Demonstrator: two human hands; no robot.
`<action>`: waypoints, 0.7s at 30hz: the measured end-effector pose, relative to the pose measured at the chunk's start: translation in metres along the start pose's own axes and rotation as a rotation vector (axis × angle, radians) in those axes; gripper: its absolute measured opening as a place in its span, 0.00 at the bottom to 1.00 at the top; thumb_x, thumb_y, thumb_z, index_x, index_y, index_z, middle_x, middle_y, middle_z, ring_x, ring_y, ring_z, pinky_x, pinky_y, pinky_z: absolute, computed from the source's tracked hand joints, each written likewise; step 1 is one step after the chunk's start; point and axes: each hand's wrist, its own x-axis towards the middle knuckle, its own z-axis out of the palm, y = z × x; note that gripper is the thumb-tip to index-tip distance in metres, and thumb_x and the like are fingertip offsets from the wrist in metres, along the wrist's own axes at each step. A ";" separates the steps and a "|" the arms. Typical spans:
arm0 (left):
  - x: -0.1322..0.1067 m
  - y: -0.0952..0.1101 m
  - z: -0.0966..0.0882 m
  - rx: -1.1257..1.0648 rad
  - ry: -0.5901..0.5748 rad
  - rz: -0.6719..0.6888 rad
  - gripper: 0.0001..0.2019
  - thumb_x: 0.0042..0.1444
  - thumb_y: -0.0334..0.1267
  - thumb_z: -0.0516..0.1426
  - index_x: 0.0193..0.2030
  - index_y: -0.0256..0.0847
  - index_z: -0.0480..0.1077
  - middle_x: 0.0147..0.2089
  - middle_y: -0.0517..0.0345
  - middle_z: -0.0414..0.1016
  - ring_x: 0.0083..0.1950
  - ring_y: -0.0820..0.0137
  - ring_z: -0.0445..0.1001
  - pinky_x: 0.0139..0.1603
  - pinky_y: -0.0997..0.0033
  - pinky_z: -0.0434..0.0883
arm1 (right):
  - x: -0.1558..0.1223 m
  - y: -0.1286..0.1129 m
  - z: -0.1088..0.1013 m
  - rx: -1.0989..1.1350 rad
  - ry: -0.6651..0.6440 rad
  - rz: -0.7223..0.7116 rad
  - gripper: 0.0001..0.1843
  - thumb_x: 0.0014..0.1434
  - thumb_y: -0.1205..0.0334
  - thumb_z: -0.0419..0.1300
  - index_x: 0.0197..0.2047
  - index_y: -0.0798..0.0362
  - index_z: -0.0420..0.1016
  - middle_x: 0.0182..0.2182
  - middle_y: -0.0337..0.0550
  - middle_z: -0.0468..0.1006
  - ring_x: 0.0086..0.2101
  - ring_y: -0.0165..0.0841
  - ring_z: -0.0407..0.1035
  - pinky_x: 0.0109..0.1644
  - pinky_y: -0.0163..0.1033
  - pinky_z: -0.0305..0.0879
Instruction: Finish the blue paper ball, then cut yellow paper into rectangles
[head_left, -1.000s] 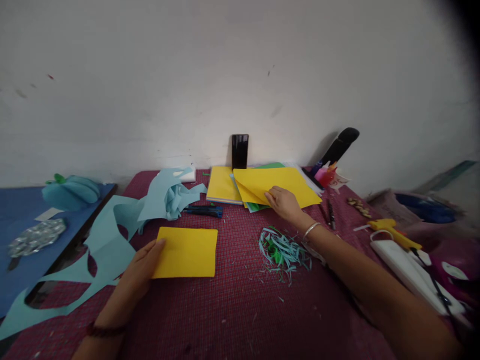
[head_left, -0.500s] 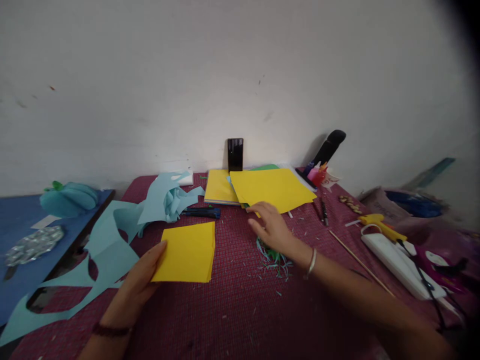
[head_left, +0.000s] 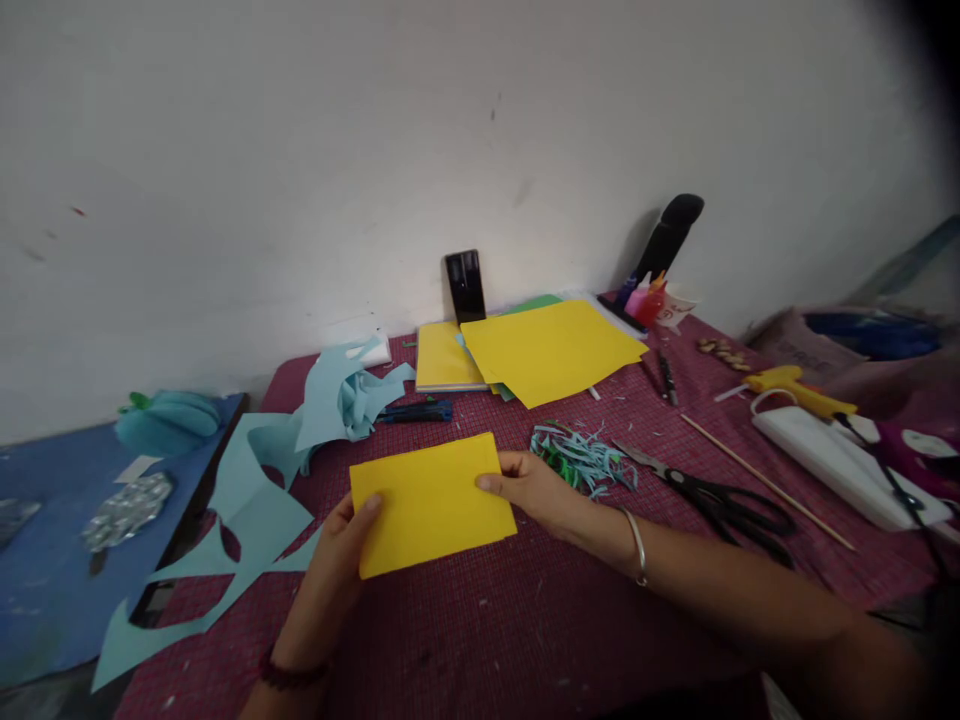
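Note:
A yellow rectangle of paper (head_left: 431,510), seemingly more than one layer at its edges, is held between both hands above the maroon checked cloth (head_left: 450,640). My left hand (head_left: 345,540) grips its left edge, thumb on top. On the right edge, my right hand (head_left: 529,488) pinches it with the thumb above and the fingers underneath. Just beyond my right hand lies a heap of shredded blue and green paper (head_left: 581,458). Black-handled scissors (head_left: 720,500) rest beside my right forearm. Larger yellow sheets (head_left: 555,350) lie farther back, against the wall.
Light blue paper offcuts (head_left: 259,500) spread on the left, near a blue cutter (head_left: 416,411). A phone (head_left: 465,287) leans on the wall. At right are a wooden stick (head_left: 765,480), a yellow glue gun (head_left: 799,390) and a white power strip (head_left: 840,465). A blue paper pumpkin (head_left: 169,420) sits far left.
My right hand has come down from near the large yellow sheets and taken the right edge of the yellow paper. The left hand has shifted right with it. The view has turned slightly.

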 end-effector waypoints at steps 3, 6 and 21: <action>0.000 -0.002 -0.001 0.000 -0.057 0.016 0.22 0.38 0.38 0.68 0.42 0.39 0.71 0.37 0.51 0.82 0.40 0.55 0.80 0.36 0.63 0.78 | -0.001 -0.001 -0.002 0.053 0.069 0.019 0.23 0.40 0.53 0.73 0.38 0.55 0.77 0.33 0.43 0.81 0.31 0.33 0.73 0.40 0.41 0.68; 0.003 -0.004 -0.001 0.014 -0.075 0.035 0.20 0.38 0.37 0.69 0.40 0.40 0.73 0.36 0.53 0.82 0.38 0.56 0.81 0.35 0.64 0.79 | -0.001 -0.001 -0.004 0.069 0.085 0.003 0.24 0.39 0.52 0.73 0.39 0.54 0.76 0.33 0.42 0.80 0.30 0.33 0.73 0.40 0.42 0.68; 0.013 0.011 -0.009 0.028 0.142 0.025 0.11 0.53 0.28 0.58 0.44 0.39 0.72 0.35 0.52 0.82 0.29 0.64 0.80 0.24 0.71 0.76 | 0.007 0.005 -0.019 -0.067 0.257 -0.070 0.25 0.40 0.43 0.70 0.23 0.52 0.62 0.20 0.33 0.66 0.22 0.26 0.58 0.25 0.33 0.53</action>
